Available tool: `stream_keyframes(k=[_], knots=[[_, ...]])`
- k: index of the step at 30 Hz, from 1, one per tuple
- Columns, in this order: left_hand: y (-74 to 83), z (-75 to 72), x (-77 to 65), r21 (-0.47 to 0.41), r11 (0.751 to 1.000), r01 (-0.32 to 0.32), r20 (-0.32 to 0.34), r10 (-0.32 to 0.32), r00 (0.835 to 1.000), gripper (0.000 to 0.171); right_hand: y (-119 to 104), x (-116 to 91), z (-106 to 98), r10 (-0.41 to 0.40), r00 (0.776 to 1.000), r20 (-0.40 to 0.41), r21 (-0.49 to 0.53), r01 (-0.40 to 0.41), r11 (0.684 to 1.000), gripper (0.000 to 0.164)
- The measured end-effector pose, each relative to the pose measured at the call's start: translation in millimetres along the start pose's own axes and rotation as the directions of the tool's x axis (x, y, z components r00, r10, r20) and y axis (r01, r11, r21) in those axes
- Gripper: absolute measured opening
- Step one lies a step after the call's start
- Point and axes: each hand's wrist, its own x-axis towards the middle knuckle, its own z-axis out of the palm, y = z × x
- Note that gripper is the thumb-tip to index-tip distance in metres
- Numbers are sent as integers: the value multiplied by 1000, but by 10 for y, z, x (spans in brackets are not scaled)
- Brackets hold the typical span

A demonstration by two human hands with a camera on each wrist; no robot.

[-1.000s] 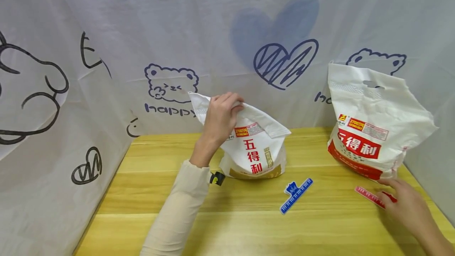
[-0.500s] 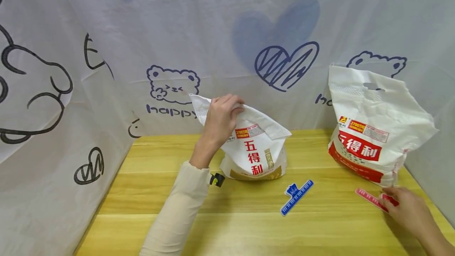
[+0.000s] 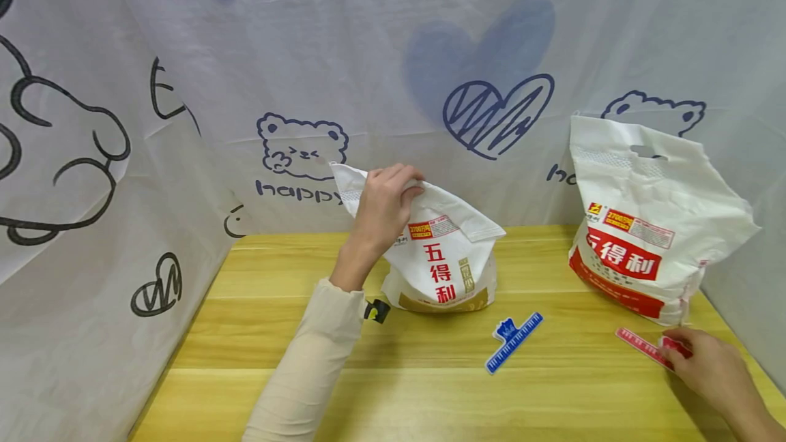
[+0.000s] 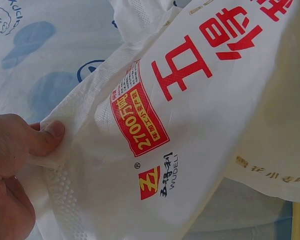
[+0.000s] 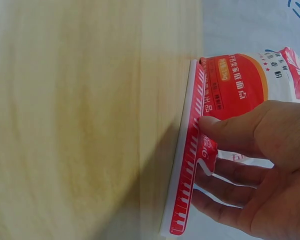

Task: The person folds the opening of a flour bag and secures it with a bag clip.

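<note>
My left hand [image 3: 383, 204] pinches the folded top edge of a white flour bag [image 3: 439, 251] with red lettering and a gold base. In the left wrist view the thumb [image 4: 51, 134] presses on the bag's white top. At the right, my right hand [image 3: 715, 367] pinches a red piano-patterned bag clip [image 3: 641, 345] lying on the table. In the right wrist view the thumb [image 5: 217, 129] lies against the clip's handle side, with the other fingers [image 5: 230, 187] curled around its far side. A blue clip [image 3: 514, 343] of the same shape lies between the bags.
A second flour bag [image 3: 651, 237], with a red label and a handle hole, stands open-topped and unfolded behind my right hand. The wooden table [image 3: 430, 387] meets a white curtain [image 3: 393, 74] at the back and sides.
My right hand has drawn in around the red clip, its thumb and fingers closing on the handle. The left hand keeps its hold on the bag top; the view has shifted slightly.
</note>
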Motion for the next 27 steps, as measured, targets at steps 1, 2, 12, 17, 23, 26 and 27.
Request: stream_keyframes(k=[1, 2, 12, 17, 23, 26, 27], knots=[[-5, 7, -2, 1, 1000, -1, -1, 1, 1000, 10, -6, -5, -3, 3, 1000, -1, 3, -3, 1000, 33], [-7, 11, -5, 0, 1000, 0, -2, 0, 1000, 11, -12, -9, -8, 1, 1000, -8, 4, 0, 1000, 30], [-6, 19, -6, 3, 1000, 10, -3, -10, 1000, 12, -71, -58, -54, -22, 999, -32, -11, 21, 1000, 18], [15, 19, 1, 9, 1000, 8, 6, -8, 1000, 11, -84, -78, -95, -29, 999, -17, -34, 28, 999, 14], [15, 19, -19, 18, 1000, 3, -11, -2, 1000, 11, -129, -75, -121, -84, 995, -56, -38, 82, 996, 15], [12, 17, -27, 14, 1000, 1, -16, -1, 1000, 11, -151, -69, -118, -103, 992, -75, -30, 100, 994, 21], [10, 18, -29, 15, 1000, 1, -15, -1, 1000, 11, -159, -70, -116, -107, 991, -83, -30, 105, 994, 23]])
